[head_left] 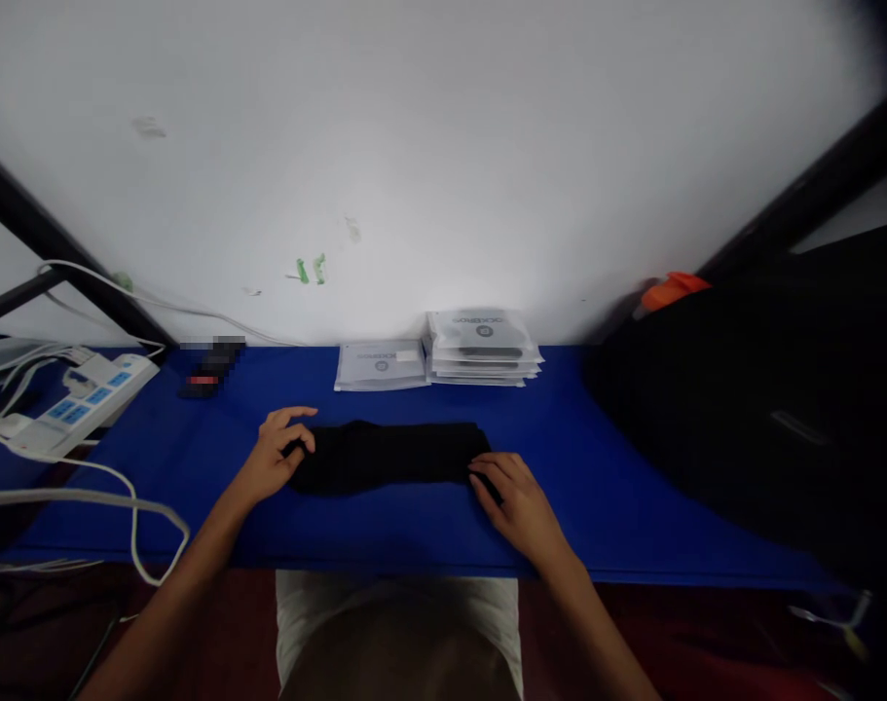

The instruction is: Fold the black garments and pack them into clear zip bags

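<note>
A long black folded cloth [395, 454] lies flat across the blue table in front of me, its kind hard to make out in the dark. At its left end, my left hand [278, 456] has the edge between thumb and a bent finger, while the upper fingers stick out. My right hand [512, 497] holds the opposite end, fingers over the corner and thumb just below. Behind the cloth, a flat white printed pouch [382, 367] lies beside a stack of similar pouches [483, 341], which have dark contents.
A white power strip [85, 404] with plugs and loose white cables stands on the left. Near it lies a pixelated dark object [213, 367]. A large black fabric item [742, 389] covers the right side, with an orange thing [675, 290] behind. A white wall [443, 146] bounds the table's back.
</note>
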The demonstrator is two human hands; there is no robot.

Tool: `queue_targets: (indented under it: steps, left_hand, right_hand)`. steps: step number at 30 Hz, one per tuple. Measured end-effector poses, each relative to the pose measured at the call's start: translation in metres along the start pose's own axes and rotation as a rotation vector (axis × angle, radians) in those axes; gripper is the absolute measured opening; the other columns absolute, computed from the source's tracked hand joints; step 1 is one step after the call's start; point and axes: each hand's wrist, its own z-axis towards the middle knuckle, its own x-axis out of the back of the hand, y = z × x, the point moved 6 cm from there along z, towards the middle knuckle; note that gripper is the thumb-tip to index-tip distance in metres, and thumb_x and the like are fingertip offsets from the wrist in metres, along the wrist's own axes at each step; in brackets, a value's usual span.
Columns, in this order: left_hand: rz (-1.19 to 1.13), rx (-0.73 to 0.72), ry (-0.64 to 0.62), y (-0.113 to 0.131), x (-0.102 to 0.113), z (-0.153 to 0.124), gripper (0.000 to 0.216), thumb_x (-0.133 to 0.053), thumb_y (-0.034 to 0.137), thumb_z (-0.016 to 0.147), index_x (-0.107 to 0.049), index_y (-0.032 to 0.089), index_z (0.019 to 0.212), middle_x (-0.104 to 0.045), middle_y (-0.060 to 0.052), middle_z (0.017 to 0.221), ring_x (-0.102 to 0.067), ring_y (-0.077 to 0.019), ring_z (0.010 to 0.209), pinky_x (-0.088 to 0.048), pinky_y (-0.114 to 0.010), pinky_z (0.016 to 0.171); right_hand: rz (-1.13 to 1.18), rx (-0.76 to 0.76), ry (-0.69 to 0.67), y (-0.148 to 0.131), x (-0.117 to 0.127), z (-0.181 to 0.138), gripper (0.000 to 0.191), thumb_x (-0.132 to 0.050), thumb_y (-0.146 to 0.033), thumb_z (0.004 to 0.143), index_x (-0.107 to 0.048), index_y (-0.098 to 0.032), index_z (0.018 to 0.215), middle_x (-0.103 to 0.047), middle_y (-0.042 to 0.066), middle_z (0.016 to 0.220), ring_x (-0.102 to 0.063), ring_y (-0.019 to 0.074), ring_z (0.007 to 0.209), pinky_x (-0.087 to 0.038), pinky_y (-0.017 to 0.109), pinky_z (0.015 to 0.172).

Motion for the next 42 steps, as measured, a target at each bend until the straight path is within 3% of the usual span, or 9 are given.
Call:
queue_targets:
  steps: [7,11,17,21,24,28,34,37,42]
  left_hand:
    - [0.348,0.223,0.044,-0.011,0.001,-0.037,0.031,-0.057,0.050,0.086,-0.065,0.021,0.075,-0.063,-0.012,0.121,-0.051,-0.0342,0.117,-0.037,-0.054,0.099]
    - [0.393,0.348,0.053,-0.026,-0.004,-0.044,0.054,-0.057,0.065,0.080,-0.064,0.016,0.101,-0.060,-0.018,0.120,-0.052,-0.0381,0.112,-0.045,-0.051,0.088]
    - [0.312,0.232,0.014,-0.012,-0.005,-0.040,0.026,-0.058,0.047,0.084,-0.059,0.021,0.083,-0.062,-0.014,0.120,-0.054,-0.0345,0.112,-0.046,-0.047,0.089]
    - [0.334,0.454,-0.115,-0.004,0.012,-0.033,0.023,-0.046,0.040,0.090,-0.053,0.021,0.101,-0.067,-0.006,0.076,-0.066,-0.0306,0.075,-0.048,-0.040,0.070]
    - [0.336,0.582,0.036,0.004,0.033,-0.021,0.031,-0.048,0.041,0.090,-0.049,0.021,0.114,-0.069,-0.007,0.084,-0.068,-0.0312,0.076,-0.047,-0.038,0.066]
    - [0.248,0.377,0.343,0.034,0.030,0.001,0.036,-0.056,0.032,0.086,-0.050,0.019,0.118,-0.067,-0.011,0.105,-0.065,-0.0303,0.096,-0.048,-0.039,0.081]
    - [0.099,-0.116,-0.060,0.088,-0.046,0.012,0.050,-0.054,0.025,0.091,-0.040,0.019,0.139,-0.067,-0.010,0.120,-0.062,-0.0268,0.111,-0.029,-0.054,0.110]
    - [-0.018,-0.122,-0.073,0.086,-0.052,0.002,0.051,-0.047,0.036,0.097,-0.033,0.024,0.144,-0.061,-0.009,0.132,-0.056,-0.0239,0.123,-0.024,-0.053,0.115]
    - [0.010,0.228,0.326,0.041,-0.033,-0.022,0.046,-0.049,0.045,0.094,-0.048,0.018,0.131,-0.056,-0.016,0.133,-0.050,-0.0313,0.127,-0.041,-0.053,0.103]
  right_hand:
    - [0.010,-0.020,0.027,0.002,-0.002,0.001,0.016,-0.049,-0.026,0.096,-0.064,-0.023,0.100,-0.066,0.009,0.098,-0.061,0.0261,0.094,-0.054,0.046,0.082]
    - [0.023,-0.026,0.023,0.003,-0.002,0.000,0.016,-0.049,-0.026,0.096,-0.064,-0.024,0.101,-0.066,0.009,0.100,-0.061,0.0266,0.096,-0.054,0.046,0.083]
    - [0.031,-0.028,0.027,0.001,0.001,-0.001,0.017,-0.048,-0.027,0.097,-0.064,-0.024,0.103,-0.066,0.010,0.101,-0.062,0.0268,0.096,-0.053,0.048,0.084]
    - [0.051,0.038,-0.083,-0.008,-0.001,-0.002,0.023,-0.049,-0.028,0.097,-0.061,-0.025,0.116,-0.066,0.009,0.114,-0.061,0.0266,0.108,-0.052,0.048,0.091]
    - [0.076,0.110,-0.198,-0.020,-0.006,-0.003,0.030,-0.049,-0.028,0.097,-0.057,-0.026,0.127,-0.064,0.008,0.125,-0.058,0.0256,0.117,-0.049,0.048,0.098]
    - [0.104,0.144,-0.246,-0.028,-0.011,-0.002,0.036,-0.049,-0.028,0.098,-0.053,-0.026,0.134,-0.062,0.008,0.131,-0.056,0.0250,0.121,-0.048,0.048,0.101]
    - [0.101,0.132,-0.234,-0.027,-0.011,-0.003,0.036,-0.052,-0.027,0.096,-0.055,-0.023,0.132,-0.062,0.010,0.131,-0.056,0.0248,0.121,-0.049,0.048,0.100]
    - [0.108,0.122,-0.225,-0.027,-0.009,-0.003,0.036,-0.053,-0.026,0.095,-0.056,-0.023,0.130,-0.063,0.009,0.130,-0.056,0.0247,0.120,-0.050,0.047,0.098]
    - [0.136,0.115,-0.228,-0.026,-0.009,-0.002,0.035,-0.052,-0.024,0.095,-0.056,-0.023,0.130,-0.063,0.010,0.130,-0.057,0.0248,0.120,-0.049,0.048,0.099]
